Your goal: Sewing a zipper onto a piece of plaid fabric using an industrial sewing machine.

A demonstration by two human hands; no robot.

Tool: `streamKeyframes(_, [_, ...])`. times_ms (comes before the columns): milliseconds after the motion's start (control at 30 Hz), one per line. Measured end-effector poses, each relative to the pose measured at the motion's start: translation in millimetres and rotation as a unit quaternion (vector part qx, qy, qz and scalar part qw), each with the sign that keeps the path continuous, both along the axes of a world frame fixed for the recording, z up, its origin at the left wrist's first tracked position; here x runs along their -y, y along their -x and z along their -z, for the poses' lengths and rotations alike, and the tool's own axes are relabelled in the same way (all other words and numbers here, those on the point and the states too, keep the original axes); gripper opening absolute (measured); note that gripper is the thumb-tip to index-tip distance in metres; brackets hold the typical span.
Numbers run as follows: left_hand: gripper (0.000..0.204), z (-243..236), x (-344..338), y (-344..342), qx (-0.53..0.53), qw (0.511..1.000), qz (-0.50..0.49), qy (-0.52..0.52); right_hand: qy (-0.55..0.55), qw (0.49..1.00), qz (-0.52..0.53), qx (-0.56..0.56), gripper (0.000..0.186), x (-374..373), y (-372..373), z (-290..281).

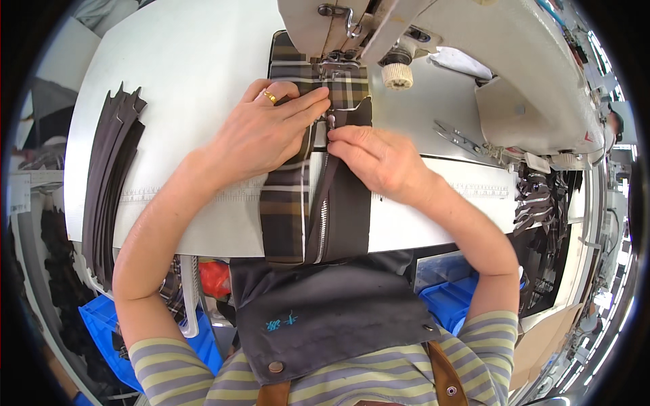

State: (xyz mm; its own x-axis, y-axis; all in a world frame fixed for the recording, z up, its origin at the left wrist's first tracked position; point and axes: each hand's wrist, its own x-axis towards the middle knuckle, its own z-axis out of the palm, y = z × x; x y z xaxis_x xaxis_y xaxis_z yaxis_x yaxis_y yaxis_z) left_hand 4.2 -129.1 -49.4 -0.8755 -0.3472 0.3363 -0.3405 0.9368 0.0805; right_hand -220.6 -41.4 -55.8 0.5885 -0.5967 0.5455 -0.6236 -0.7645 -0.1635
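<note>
Plaid fabric (286,210) with a dark panel (350,216) and a metal zipper (323,227) lies lengthwise under the sewing machine's presser foot (335,66). My left hand (271,128) rests on the fabric just below the foot, index and middle fingers stretched toward it, a gold ring on one finger. My right hand (379,162) pinches the zipper near its upper end, just below the left fingertips. What lies under both hands is partly hidden.
The machine body (535,115) arches over the right side, with thread snips (460,139) beside it. Dark strips (108,189) lie at the left of the white table (156,81). Dark scraps (535,203) pile at the right. Blue bins (108,325) sit below.
</note>
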Motion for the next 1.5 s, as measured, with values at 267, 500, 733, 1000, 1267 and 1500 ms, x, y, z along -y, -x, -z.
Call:
streamKeyframes(267, [0.043,17,11,6,-0.039,0.994,-0.103,-0.019,-0.036,0.997,0.060,0.020,0.018,17,-6,-11])
streamKeyframes(500, [0.031,17,37,6,-0.057,0.994,-0.088,-0.032,-0.061,0.994,0.089,-0.001,0.018,35,14,-1])
streamKeyframes(733, [0.035,10,-5,14,-0.078,0.990,-0.104,-0.053,-0.049,0.993,0.101,0.027,0.023,32,10,1])
streamKeyframes(1000, [0.037,8,-9,1,-0.037,0.990,-0.131,-0.044,-0.035,0.992,0.075,0.097,0.022,35,-2,7])
streamKeyframes(1267, [0.034,7,-5,6,-0.042,0.990,-0.127,-0.036,0.002,0.994,0.100,0.042,0.025,35,0,9])
streamKeyframes(1500, [0.035,8,-5,10,-0.042,0.991,-0.124,-0.031,-0.026,0.992,0.123,0.024,0.022,32,3,6])
